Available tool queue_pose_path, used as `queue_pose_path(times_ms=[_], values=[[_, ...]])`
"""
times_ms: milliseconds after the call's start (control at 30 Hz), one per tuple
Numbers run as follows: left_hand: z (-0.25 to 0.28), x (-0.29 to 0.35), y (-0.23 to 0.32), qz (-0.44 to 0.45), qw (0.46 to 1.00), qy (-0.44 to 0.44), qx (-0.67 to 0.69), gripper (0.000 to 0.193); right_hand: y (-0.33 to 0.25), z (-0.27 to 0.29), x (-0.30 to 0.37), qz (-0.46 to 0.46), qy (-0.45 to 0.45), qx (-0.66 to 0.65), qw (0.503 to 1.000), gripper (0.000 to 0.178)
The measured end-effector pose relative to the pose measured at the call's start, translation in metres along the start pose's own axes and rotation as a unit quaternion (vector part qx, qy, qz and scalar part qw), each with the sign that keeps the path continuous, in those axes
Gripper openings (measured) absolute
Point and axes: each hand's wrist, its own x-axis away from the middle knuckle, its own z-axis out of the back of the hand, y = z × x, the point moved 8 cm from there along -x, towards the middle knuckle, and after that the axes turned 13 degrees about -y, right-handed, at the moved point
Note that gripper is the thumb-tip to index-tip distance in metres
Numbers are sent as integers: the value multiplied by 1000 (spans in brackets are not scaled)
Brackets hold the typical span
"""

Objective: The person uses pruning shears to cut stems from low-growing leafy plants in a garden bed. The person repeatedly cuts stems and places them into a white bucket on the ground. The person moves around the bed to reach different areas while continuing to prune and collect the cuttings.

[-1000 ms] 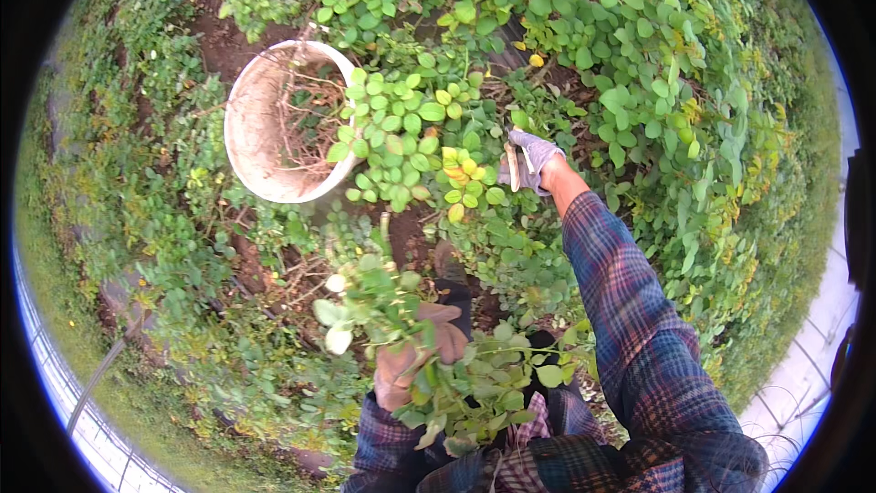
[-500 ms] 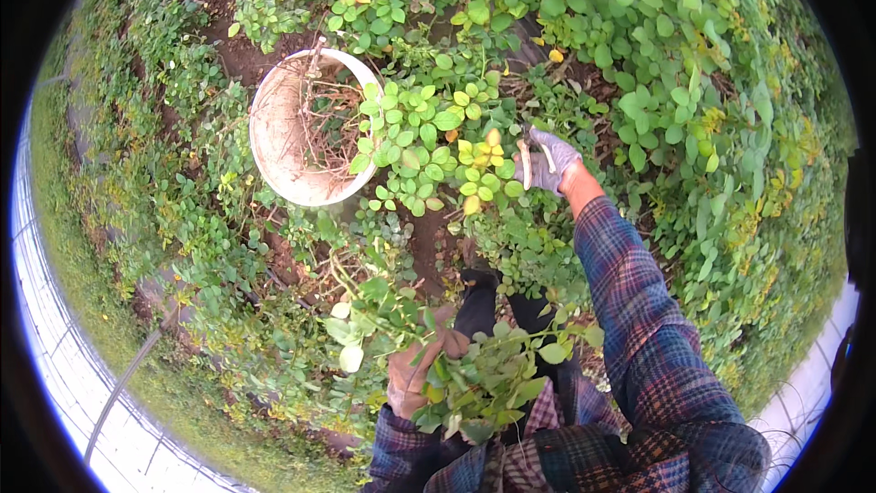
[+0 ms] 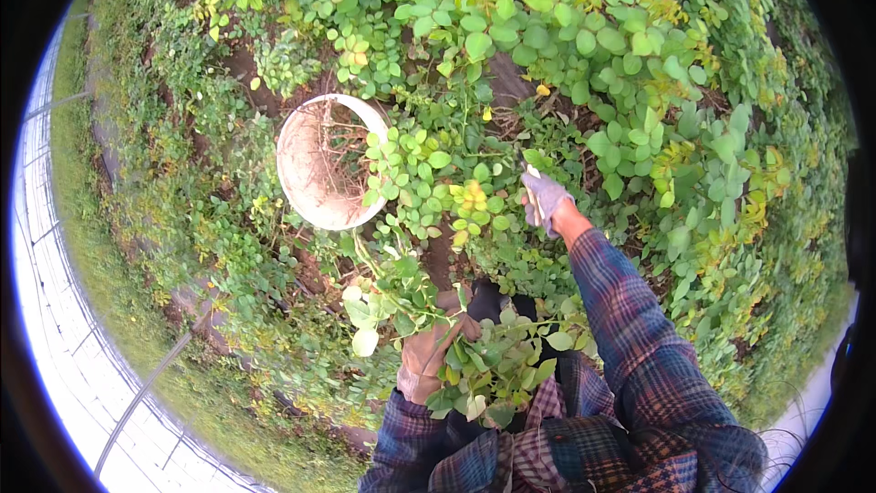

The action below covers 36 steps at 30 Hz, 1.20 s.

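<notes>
The left hand (image 3: 429,351), gloved in tan, grips a bunch of leafy stems (image 3: 497,361). The right hand (image 3: 549,199), gloved in greyish purple, holds pale-handled shears (image 3: 533,195) among low green foliage (image 3: 630,141). To its left stands a white bucket (image 3: 301,164) containing dry twigs (image 3: 338,151); leaves (image 3: 388,164) overlap its right side.

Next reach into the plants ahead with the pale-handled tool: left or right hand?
Right, most likely: the right hand grips the pale-handled tool out among the plants; the left hand is full of leafy stems near the body.
</notes>
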Motion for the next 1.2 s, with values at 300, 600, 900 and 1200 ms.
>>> queue_pose_path(times_ms=[300,600,900,1200], values=[[26,-34,34,43,969,26,-244,22,9,-36,30,-38,-35,-33,998,61],[77,-94,44,33,969,47,-240,28,19,-26,56,111,117,-97,982,69],[120,-103,43,37,989,-25,-143,27,31,-58,70,30,7,15,999,72],[150,-99,7,87,993,-25,81,31,-40,-94,52,75,165,216,960,64]])
